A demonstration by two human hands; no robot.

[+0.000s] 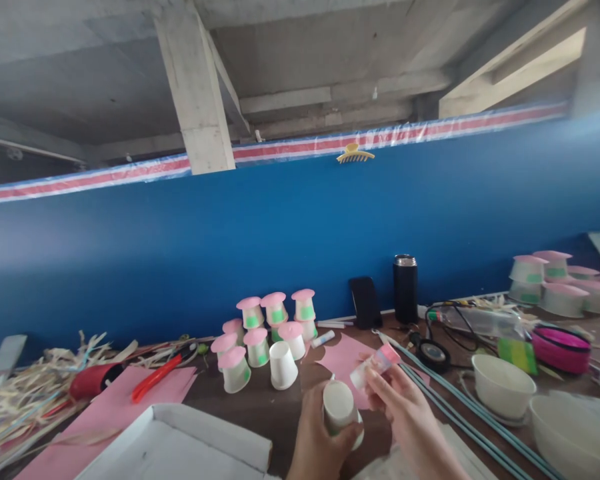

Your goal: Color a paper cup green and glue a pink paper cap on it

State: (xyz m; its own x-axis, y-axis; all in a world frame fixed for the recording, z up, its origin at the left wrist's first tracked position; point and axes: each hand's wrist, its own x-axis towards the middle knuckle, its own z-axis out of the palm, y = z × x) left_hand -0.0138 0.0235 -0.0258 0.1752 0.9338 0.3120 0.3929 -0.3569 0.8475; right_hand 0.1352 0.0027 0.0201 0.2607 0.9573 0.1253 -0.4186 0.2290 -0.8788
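Note:
My left hand [317, 437] is wrapped round a small white paper cup [338, 403], held with its round end tilted up toward me. Close to its right, my right hand [405, 410] grips a glue stick [383, 359] with a pink-red end and a pale, whitish end near the cup. I cannot tell whether the glue stick touches the cup. Beyond my hands lies pink paper [341, 360]. Another white cup [283, 365] stands upside down beside several cups topped with pink paper [257, 337], some with green marks.
A white cardboard tray [175, 443] lies front left, near pink sheets and a red-handled tool [156, 379]. At the back stand a phone [365, 303] and a black flask [405, 288]. On the right are teal rods [460, 417], white bowls [503, 387] and a plastic bottle [480, 320].

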